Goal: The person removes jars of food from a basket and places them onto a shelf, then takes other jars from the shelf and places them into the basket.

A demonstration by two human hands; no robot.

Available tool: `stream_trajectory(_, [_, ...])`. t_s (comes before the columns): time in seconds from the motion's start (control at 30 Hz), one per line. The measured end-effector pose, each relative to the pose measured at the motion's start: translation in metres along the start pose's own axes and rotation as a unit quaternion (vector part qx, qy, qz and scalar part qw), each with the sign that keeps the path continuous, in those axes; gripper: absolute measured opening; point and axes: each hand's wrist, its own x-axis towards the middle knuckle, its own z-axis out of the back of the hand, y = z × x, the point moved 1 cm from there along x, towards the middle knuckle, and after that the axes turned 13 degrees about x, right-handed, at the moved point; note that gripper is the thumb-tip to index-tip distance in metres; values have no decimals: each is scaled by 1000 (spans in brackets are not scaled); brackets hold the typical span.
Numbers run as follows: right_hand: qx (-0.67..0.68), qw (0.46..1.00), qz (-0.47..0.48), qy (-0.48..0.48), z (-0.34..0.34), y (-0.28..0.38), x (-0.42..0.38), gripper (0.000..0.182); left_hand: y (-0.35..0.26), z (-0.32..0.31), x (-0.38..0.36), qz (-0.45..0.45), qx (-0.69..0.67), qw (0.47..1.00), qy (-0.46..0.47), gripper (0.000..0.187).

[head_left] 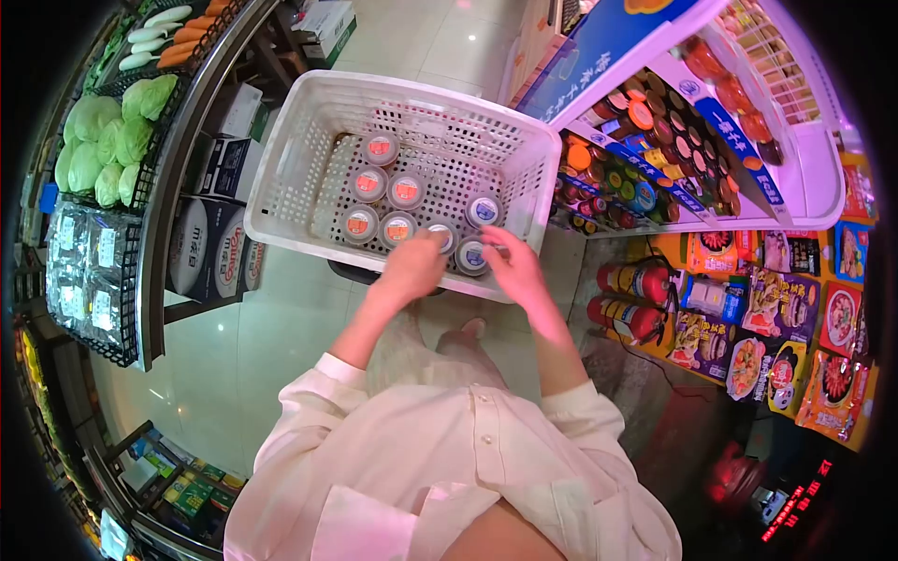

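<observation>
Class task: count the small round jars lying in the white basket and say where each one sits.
8 jars in the white basket: one at the back, two mid-row, five along the near wall. Hands may hide more.

- Floor (234, 355): pale glossy tiles, reflecting overhead light; darker near the lower right.
- Left side: produce rack (154, 215) with metal edge, holding cabbages (103, 140), carrots (187, 33), white radishes (154, 28) and wrapped trays (79, 271).
- Under the rack: stacked cartons (210, 248).
- Right side: white shelf (804, 178) with blue price strips, stocked with jars (655, 122).
- Lower right: bright packets (795, 318) on display; two red extinguishers (636, 299) on the floor.
- Bottom right: red lit display (795, 510), text unreadable.
- Bottom left: low rack of small boxes (187, 486).
</observation>
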Motion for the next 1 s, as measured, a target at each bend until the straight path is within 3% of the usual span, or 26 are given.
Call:
stream_trajectory(0.17, [-205,976,-53,57,-35,-23,71,33,58,-16,15,68,3,997,47,36])
stream_trajectory(0.37, [-379,907,-147,110,-52,-90,133,41,70,-34,26,108,-9,992,60,35])
stream_trajectory(0.6, [-422,865,-207,175,-57,-150,171,47,63,-58,37,101,-46,986,121,38])
stream_trajectory(0.77, [-392,871,-212,207,-60,-196,183,51,66,-67,38,121,-43,984,123,42])
stream_trajectory(1.0, [-388,867,-219,225,-62,-205,188,48,64,-59,41,140,-54,981,127,45])
